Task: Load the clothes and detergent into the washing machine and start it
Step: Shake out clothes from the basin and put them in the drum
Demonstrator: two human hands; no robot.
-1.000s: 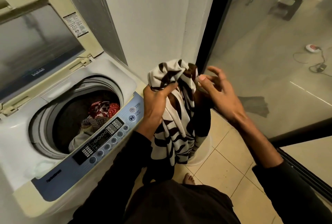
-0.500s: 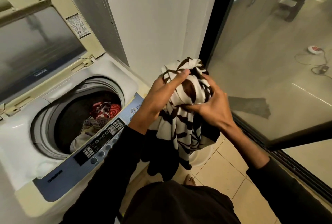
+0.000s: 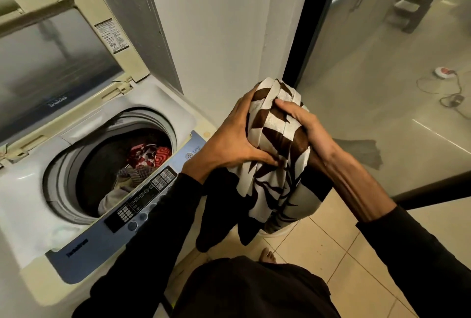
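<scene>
A white cloth with dark brown leaf print [image 3: 274,136] is bunched between both hands, right of the washing machine [image 3: 30,205]. My left hand [image 3: 230,136] grips its left side, fingers wrapped over the bundle. My right hand [image 3: 304,126] clutches its right side from above. A dark garment [image 3: 219,210] hangs below with the cloth's loose end. The top-loader's lid [image 3: 56,57] stands raised. In the drum lie a red patterned piece [image 3: 147,155] and greyish clothes [image 3: 119,190].
The blue control panel [image 3: 142,200] runs along the machine's front edge. A white basket rim [image 3: 283,229] shows under the hanging cloth. A glass sliding door with a black frame [image 3: 303,37] stands to the right. My bare foot [image 3: 266,255] rests on beige tiles.
My right hand, apart from the cloth a second ago, has closed onto it. Both hands have gathered the cloth into a tighter bundle.
</scene>
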